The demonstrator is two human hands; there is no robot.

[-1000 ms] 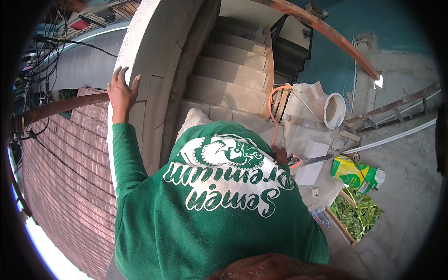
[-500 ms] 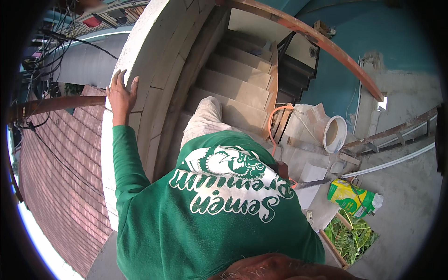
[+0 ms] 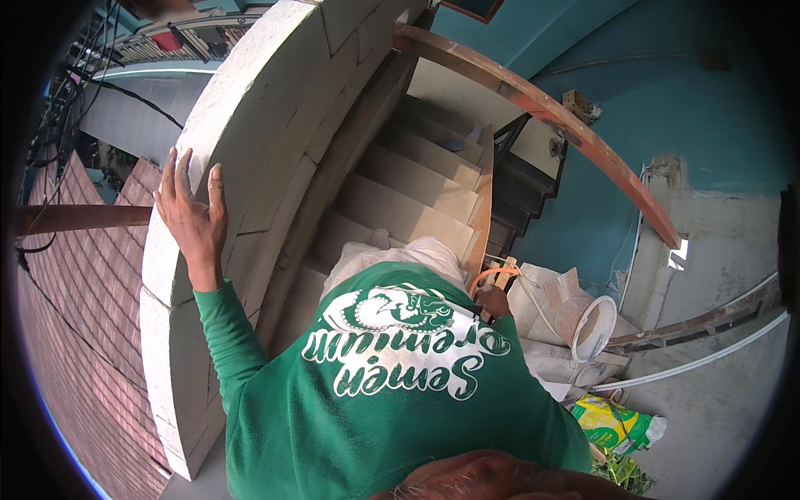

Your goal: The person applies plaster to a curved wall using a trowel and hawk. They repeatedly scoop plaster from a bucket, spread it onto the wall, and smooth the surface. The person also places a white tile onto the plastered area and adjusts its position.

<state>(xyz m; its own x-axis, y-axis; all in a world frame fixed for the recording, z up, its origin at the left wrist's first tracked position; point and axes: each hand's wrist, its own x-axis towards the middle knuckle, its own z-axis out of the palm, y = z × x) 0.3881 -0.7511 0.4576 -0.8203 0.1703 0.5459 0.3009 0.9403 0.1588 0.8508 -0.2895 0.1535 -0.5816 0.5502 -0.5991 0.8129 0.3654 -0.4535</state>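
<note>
My left hand (image 3: 194, 229) lies on the top edge of a white block wall (image 3: 267, 158), its fingers spread and the thumb apart. It grips nothing. My right hand (image 3: 494, 301) is low at my right side, beside a curved orange hose or cable (image 3: 493, 272). Its fingers look curled, but my body and sleeve hide most of them, so what they hold cannot be made out. Both arms wear green sleeves. Beyond my light-coloured trousers, bare concrete stairs (image 3: 408, 179) run along the wall's inner side.
A rusty brown beam (image 3: 537, 98) arches over the stairs. To the right are a white bucket (image 3: 597, 330) tipped on its side, a yellow-green sack (image 3: 612, 421) and green leaves (image 3: 623, 473). Left of the wall lie a tiled roof (image 3: 83, 325) and black cables (image 3: 62, 125).
My left hand has shifted nearer along the wall top. My right hand shows more, close to the orange hose. The saw-like blade seen beside it earlier is out of sight. The view has shifted.
</note>
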